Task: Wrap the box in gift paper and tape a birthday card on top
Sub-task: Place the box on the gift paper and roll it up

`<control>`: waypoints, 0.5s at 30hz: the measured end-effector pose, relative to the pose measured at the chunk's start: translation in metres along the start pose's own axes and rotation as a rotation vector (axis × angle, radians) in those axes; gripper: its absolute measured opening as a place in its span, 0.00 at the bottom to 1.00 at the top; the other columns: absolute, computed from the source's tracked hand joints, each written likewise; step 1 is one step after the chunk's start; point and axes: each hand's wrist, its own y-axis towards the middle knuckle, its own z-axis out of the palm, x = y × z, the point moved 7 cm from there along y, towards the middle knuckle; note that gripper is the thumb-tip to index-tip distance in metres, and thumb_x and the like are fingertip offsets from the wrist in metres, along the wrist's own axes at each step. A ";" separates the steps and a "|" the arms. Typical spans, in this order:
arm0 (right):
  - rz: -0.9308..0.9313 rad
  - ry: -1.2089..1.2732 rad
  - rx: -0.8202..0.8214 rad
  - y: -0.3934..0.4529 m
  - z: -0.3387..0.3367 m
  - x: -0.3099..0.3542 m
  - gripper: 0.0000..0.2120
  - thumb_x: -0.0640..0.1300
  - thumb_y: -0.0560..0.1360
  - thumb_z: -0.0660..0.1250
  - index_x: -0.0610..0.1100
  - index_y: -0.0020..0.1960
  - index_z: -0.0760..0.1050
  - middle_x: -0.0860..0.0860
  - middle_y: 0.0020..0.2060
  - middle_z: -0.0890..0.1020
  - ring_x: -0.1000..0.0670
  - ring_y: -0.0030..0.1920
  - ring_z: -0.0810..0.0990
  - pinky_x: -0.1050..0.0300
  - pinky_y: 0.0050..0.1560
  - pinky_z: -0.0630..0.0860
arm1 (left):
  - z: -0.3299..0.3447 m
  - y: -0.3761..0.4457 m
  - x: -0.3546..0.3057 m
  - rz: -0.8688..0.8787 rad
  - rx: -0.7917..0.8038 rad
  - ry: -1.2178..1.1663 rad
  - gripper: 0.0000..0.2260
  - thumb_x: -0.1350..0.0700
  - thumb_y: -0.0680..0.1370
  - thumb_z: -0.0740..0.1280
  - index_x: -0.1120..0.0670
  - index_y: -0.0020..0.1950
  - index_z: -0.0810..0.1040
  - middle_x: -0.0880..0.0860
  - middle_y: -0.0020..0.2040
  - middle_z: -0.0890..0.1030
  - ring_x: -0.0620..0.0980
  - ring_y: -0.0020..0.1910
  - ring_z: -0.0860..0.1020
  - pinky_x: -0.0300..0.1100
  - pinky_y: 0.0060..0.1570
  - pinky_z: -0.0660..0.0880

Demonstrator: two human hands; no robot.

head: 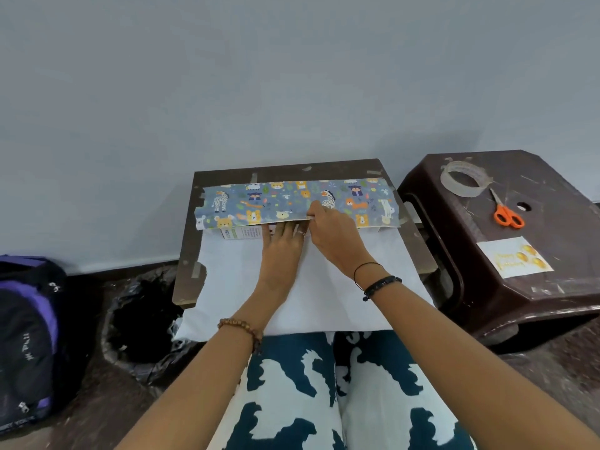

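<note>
Nearest, the white underside of the paper hangs off the front edge of the table toward the person's lap. Farther in, the left hand lies flat on the sheet, fingers straight, their tips against the box, of which only a printed strip shows. The box lies crosswise, its long axis running left to right, just beyond both hands. The right hand sits beside the left and pinches the edge of the far flap, which is folded printed-side up over the box top. That edge runs parallel to the box, so pulling it toward the body looks like the way to close the wrap; the right hand, already holding it, is the better placed. Farther right, on a stool, lie the card, then scissors, then the tape, all within the right arm's side, well apart from the box.
</note>
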 end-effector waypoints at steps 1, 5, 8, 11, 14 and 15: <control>-0.021 -0.035 -0.003 0.000 -0.001 0.001 0.08 0.38 0.80 0.54 0.38 0.54 0.70 0.43 0.44 0.79 0.43 0.40 0.76 0.57 0.36 0.62 | 0.001 -0.007 -0.001 -0.013 0.019 -0.050 0.30 0.67 0.62 0.76 0.60 0.63 0.76 0.58 0.61 0.78 0.57 0.61 0.76 0.58 0.59 0.71; -0.122 -0.161 -0.135 -0.006 -0.008 0.011 0.13 0.33 0.59 0.77 0.39 0.38 0.75 0.46 0.28 0.78 0.47 0.26 0.76 0.60 0.27 0.72 | 0.017 -0.042 -0.005 0.069 0.258 -0.130 0.32 0.72 0.76 0.54 0.58 0.77 0.46 0.56 0.77 0.47 0.54 0.76 0.50 0.51 0.73 0.48; -0.147 -0.170 -0.166 -0.013 -0.004 0.015 0.13 0.34 0.59 0.78 0.40 0.37 0.76 0.46 0.28 0.79 0.47 0.26 0.78 0.57 0.31 0.77 | 0.011 -0.049 0.000 0.051 0.277 -0.153 0.33 0.71 0.77 0.53 0.54 0.77 0.43 0.55 0.77 0.42 0.55 0.76 0.51 0.51 0.73 0.48; -0.165 -0.168 -0.190 -0.025 -0.002 0.021 0.11 0.34 0.62 0.76 0.40 0.39 0.76 0.47 0.29 0.79 0.47 0.28 0.78 0.55 0.33 0.77 | 0.004 -0.046 -0.001 -0.015 0.270 -0.194 0.31 0.68 0.78 0.53 0.57 0.77 0.43 0.56 0.77 0.48 0.55 0.73 0.59 0.51 0.72 0.56; -0.182 -0.138 -0.261 -0.030 -0.012 0.024 0.10 0.33 0.63 0.75 0.40 0.39 0.75 0.47 0.29 0.77 0.47 0.27 0.77 0.56 0.31 0.75 | -0.001 -0.044 -0.005 -0.030 0.198 -0.241 0.28 0.67 0.76 0.58 0.61 0.75 0.55 0.58 0.75 0.59 0.60 0.60 0.73 0.52 0.59 0.69; -0.193 -0.132 -0.289 -0.032 -0.016 0.025 0.09 0.33 0.64 0.74 0.40 0.39 0.75 0.47 0.30 0.78 0.46 0.28 0.77 0.56 0.31 0.75 | -0.001 -0.044 -0.008 -0.019 0.187 -0.253 0.26 0.67 0.75 0.60 0.62 0.74 0.60 0.59 0.74 0.62 0.61 0.55 0.75 0.52 0.54 0.71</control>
